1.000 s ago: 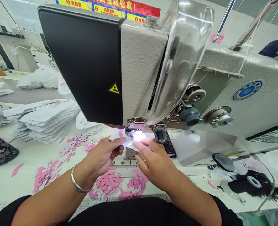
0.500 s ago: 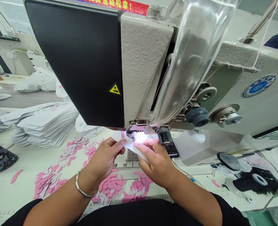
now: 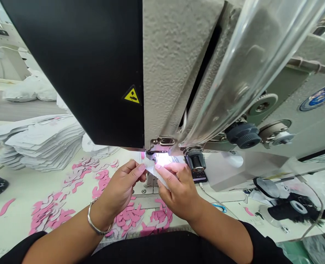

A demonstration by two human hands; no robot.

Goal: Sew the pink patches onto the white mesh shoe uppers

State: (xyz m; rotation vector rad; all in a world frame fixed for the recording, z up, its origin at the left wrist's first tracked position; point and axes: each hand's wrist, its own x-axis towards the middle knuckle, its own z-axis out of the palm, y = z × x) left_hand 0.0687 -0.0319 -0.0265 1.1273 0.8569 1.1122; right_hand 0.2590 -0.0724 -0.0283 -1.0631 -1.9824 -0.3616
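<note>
Under the lit needle area of a sewing machine [image 3: 167, 73] lies a white textured fabric piece [image 3: 151, 168] with a bit of pink at its far end. My left hand [image 3: 128, 179] pinches the fabric's left edge between thumb and fingers. On the other side, my right hand [image 3: 178, 187] holds the right edge, its index finger pressed on top close to the needle and its thumb at the near edge. The presser foot [image 3: 151, 155] sits just beyond my fingertips; glare hides the needle itself.
Pink curved cut pieces [image 3: 129, 216] are scattered over the table in front and to the left. Stacks of white fabric panels [image 3: 45, 143] stand at left. A phone [image 3: 200, 177] lies behind my right hand, and black thread spools [image 3: 285, 209] lie at right.
The view has come closer to the machine, whose head looks larger. Both hands keep their hold on the fabric, with only slight shifts.
</note>
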